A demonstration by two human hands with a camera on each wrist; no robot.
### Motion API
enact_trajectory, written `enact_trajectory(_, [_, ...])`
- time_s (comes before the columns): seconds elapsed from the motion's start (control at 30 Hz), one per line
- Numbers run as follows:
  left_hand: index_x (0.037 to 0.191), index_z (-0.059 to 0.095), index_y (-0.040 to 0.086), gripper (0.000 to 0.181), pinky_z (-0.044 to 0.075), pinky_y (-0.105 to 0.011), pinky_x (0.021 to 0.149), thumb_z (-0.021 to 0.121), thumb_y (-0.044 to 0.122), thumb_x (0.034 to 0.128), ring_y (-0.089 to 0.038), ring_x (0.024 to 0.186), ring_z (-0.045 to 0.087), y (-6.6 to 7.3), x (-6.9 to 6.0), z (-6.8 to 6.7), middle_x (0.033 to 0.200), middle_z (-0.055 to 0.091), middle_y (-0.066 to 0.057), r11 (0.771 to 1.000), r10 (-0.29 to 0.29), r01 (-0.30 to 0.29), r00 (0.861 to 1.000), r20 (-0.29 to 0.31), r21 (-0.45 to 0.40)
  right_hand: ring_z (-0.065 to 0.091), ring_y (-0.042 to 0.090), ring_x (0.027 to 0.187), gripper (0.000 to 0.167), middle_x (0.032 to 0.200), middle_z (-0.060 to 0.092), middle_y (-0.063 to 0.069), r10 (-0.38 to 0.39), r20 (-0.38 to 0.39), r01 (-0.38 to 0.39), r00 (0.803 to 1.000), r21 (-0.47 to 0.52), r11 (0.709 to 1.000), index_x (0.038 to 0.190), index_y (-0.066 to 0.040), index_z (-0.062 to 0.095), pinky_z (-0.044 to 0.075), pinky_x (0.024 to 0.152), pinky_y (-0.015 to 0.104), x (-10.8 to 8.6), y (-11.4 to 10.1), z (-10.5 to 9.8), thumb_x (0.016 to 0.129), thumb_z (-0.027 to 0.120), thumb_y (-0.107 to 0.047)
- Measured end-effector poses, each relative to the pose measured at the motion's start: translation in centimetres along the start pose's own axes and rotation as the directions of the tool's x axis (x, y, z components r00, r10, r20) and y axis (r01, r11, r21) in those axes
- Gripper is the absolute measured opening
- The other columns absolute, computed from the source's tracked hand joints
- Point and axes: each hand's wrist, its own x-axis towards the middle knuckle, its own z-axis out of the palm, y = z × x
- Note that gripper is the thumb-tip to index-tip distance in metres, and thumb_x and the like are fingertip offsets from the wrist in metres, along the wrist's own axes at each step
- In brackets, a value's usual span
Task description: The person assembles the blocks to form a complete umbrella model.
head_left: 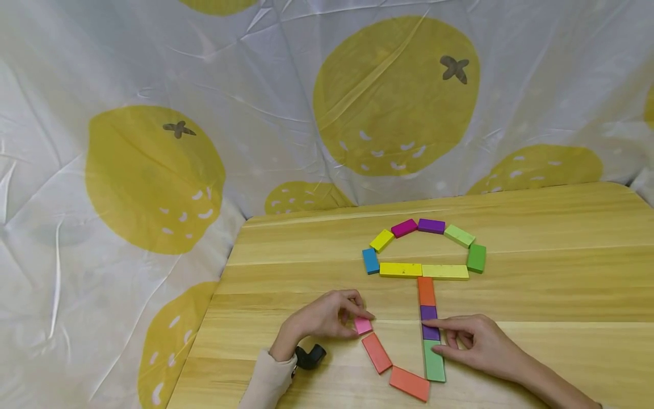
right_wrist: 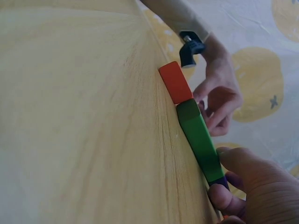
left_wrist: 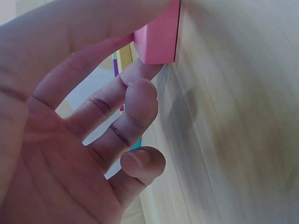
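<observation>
My left hand (head_left: 327,315) pinches a small pink block (head_left: 363,325) between thumb and fingers, low over the wooden table; the left wrist view shows the pink block (left_wrist: 159,39) close up. In the head view, the right hand (head_left: 482,346) lays its index finger across a purple block (head_left: 430,329) and its thumb on the light green block (head_left: 435,363) below it. An orange block (head_left: 426,291) tops this upright column. Two coral blocks, an upper one (head_left: 376,353) and a lower one (head_left: 410,384), curve from the column's foot toward the pink block.
Above the column, a yellow block (head_left: 401,270) and a pale yellow block (head_left: 445,272) form a bar. An arch of several small blocks, including a blue one (head_left: 370,261) and a green one (head_left: 477,259), rises over it. A lemon-print cloth (head_left: 286,113) hangs behind the table (head_left: 562,272).
</observation>
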Motion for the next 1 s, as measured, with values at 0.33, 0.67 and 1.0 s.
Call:
enact_trajectory(0.33, [0.13, 0.074, 0.013, 0.042, 0.049, -0.016, 0.073, 0.081, 0.007, 0.089, -0.011, 0.08, 0.054, -0.2, -0.4, -0.4, 0.115, 0.065, -0.001, 1.0, -0.026, 0.026, 1.0, 0.001, -0.002, 0.041, -0.007, 0.056, 0.04, 0.072, 0.056, -0.022, 0.003, 0.005, -0.003, 1.0, 0.005, 1.0, 0.123, -0.021, 0.077, 0.032, 0.047, 0.012, 0.1, 0.1, 0.1, 0.084, 0.087, -0.02])
enact_trajectory(0.67, [0.133, 0.072, 0.014, 0.039, 0.051, -0.02, 0.073, 0.075, 0.009, 0.0948, -0.016, 0.081, 0.057, -1.2, -0.8, -1.0, 0.115, 0.067, -0.002, 1.0, -0.015, 0.015, 1.0, -0.016, -0.014, 0.04, -0.009, 0.057, 0.038, 0.072, 0.055, -0.023, 0.057, 0.038, -0.057, 0.998, 0.013, 0.998, 0.125, -0.022, 0.076, 0.033, 0.047, 0.015, 0.5, -0.2, -0.1, 0.088, 0.084, -0.024])
enact_trajectory(1.0, [0.133, 0.07, 0.005, 0.051, 0.046, -0.022, 0.072, 0.044, -0.017, 0.0942, -0.021, 0.091, 0.056, -1.1, -0.9, -2.6, 0.113, 0.067, -0.015, 0.998, -0.057, 0.06, 0.965, -0.255, 0.003, 0.047, -0.002, 0.056, 0.04, 0.073, 0.066, -0.009, 0.119, 0.023, -0.121, 0.993, 0.088, 0.989, 0.136, -0.006, 0.068, 0.04, 0.047, 0.021, 2.2, 0.6, -3.9, 0.096, 0.073, -0.009])
